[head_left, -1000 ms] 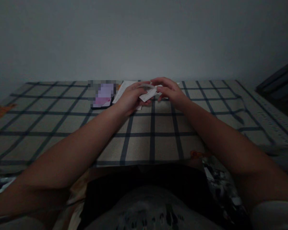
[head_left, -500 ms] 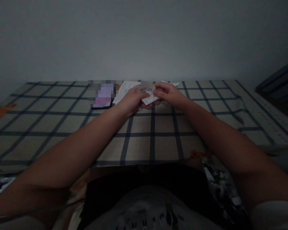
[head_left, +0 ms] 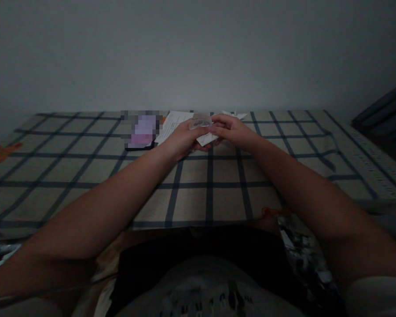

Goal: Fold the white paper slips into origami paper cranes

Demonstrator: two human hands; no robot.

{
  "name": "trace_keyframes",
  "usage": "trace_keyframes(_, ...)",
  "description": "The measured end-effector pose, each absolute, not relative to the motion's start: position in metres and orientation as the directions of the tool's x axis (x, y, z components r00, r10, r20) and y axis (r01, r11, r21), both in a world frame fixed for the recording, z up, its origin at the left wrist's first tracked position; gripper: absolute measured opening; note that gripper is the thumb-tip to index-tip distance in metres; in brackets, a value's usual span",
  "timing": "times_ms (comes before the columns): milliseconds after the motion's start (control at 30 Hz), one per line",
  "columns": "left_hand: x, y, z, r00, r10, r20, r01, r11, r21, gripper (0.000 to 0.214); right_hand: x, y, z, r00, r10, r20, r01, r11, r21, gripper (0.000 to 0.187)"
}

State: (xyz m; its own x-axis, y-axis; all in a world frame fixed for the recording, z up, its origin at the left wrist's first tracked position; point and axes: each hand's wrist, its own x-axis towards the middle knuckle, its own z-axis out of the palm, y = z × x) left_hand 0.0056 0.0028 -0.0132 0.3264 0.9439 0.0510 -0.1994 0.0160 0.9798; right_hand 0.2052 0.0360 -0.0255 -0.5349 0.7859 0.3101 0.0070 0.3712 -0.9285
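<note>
Near the far side of the table, my left hand (head_left: 185,137) is closed around a folded white paper (head_left: 207,139), its thumb lying across the top. A greyish, see-through-looking part (head_left: 200,121) rises behind that thumb; I cannot tell whether it belongs to the paper. My right hand (head_left: 234,131) meets it from the right, thumb and index finger pinched at the paper's edge close to the left thumb tip. Some fingers of both hands are hidden beneath or behind the paper.
A phone (head_left: 143,130) with a lit, partly pixelated screen lies left of my hands. Beside it is a printed sheet (head_left: 174,123). A white folded paper piece (head_left: 240,116) sits behind my right hand. The checked tablecloth (head_left: 193,198) reaches the wall (head_left: 198,53).
My left thumb has slid to the right across the paper, up to the right fingertips. The see-through-looking part shows less height than before. Both arms stay nearly in place.
</note>
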Motion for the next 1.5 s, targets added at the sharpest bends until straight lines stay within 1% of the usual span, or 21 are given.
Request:
trace_keyframes(67, 0.005, 0.003, -0.014, 0.345, 0.937, 0.063, -0.224, 0.017, 0.974, 0.034, 0.207, 0.035, -0.024, -0.538, 0.777, 0.325, -0.004, 0.384, -0.924, 0.05)
trace_keyframes(167, 0.004, -0.001, -0.009, 0.37, 0.927, 0.071, -0.25, 0.026, 0.968, 0.035, 0.21, 0.033, -0.021, -0.552, 0.77, 0.319, 0.002, 0.384, -0.924, 0.056)
trace_keyframes(267, 0.004, -0.007, 0.001, 0.361, 0.932, 0.019, -0.243, 0.075, 0.967, 0.034, 0.215, 0.033, -0.021, -0.578, 0.764, 0.286, -0.006, 0.347, -0.938, 0.059)
trace_keyframes(333, 0.003, -0.011, 0.007, 0.352, 0.936, -0.021, -0.255, 0.117, 0.96, 0.03, 0.217, 0.034, -0.022, -0.595, 0.752, 0.283, -0.031, 0.33, -0.943, 0.058)
trace_keyframes(433, 0.002, -0.012, 0.009, 0.366, 0.93, -0.04, -0.252, 0.14, 0.958, 0.026, 0.218, 0.035, -0.022, -0.61, 0.74, 0.283, -0.055, 0.317, -0.947, 0.056)
trace_keyframes(533, 0.001, -0.008, 0.005, 0.418, 0.908, -0.022, -0.216, 0.123, 0.969, 0.025, 0.216, 0.032, -0.02, -0.631, 0.731, 0.26, -0.054, 0.293, -0.955, 0.056)
trace_keyframes(633, 0.001, -0.004, 0.0, 0.455, 0.89, 0.008, -0.202, 0.094, 0.975, 0.032, 0.214, 0.028, -0.018, -0.657, 0.718, 0.23, -0.048, 0.264, -0.963, 0.056)
trace_keyframes(733, 0.001, -0.002, -0.002, 0.433, 0.901, -0.004, -0.199, 0.1, 0.975, 0.038, 0.214, 0.028, -0.017, -0.655, 0.724, 0.214, -0.036, 0.254, -0.967, 0.057)
trace_keyframes(800, 0.002, -0.003, -0.003, 0.414, 0.91, -0.008, -0.187, 0.093, 0.978, 0.037, 0.215, 0.029, -0.018, -0.643, 0.74, 0.199, -0.015, 0.247, -0.969, 0.057)
trace_keyframes(933, 0.003, -0.002, -0.006, 0.4, 0.916, 0.034, -0.19, 0.047, 0.981, 0.034, 0.214, 0.032, -0.019, -0.6, 0.776, 0.193, -0.006, 0.238, -0.971, 0.053)
trace_keyframes(1033, 0.004, -0.001, -0.008, 0.369, 0.929, 0.02, -0.187, 0.053, 0.981, 0.036, 0.211, 0.032, -0.018, -0.559, 0.799, 0.221, 0.003, 0.269, -0.963, 0.049)
trace_keyframes(1133, 0.004, -0.003, -0.007, 0.354, 0.935, 0.01, -0.127, 0.038, 0.991, 0.039, 0.207, 0.031, -0.016, -0.511, 0.816, 0.268, 0.067, 0.349, -0.935, 0.046)
trace_keyframes(1200, 0.005, -0.003, -0.008, 0.363, 0.931, 0.02, -0.092, 0.015, 0.996, 0.039, 0.206, 0.03, -0.016, -0.493, 0.818, 0.295, 0.116, 0.398, -0.91, 0.042)
trace_keyframes(1300, 0.006, -0.002, -0.012, 0.389, 0.92, 0.055, -0.087, -0.023, 0.996, 0.041, 0.206, 0.032, -0.018, -0.489, 0.806, 0.332, 0.155, 0.455, -0.877, 0.036)
trace_keyframes(1500, 0.006, -0.003, -0.013, 0.363, 0.924, 0.12, -0.08, -0.097, 0.992, 0.045, 0.205, 0.038, -0.024, -0.519, 0.757, 0.397, 0.114, 0.522, -0.845, 0.037)
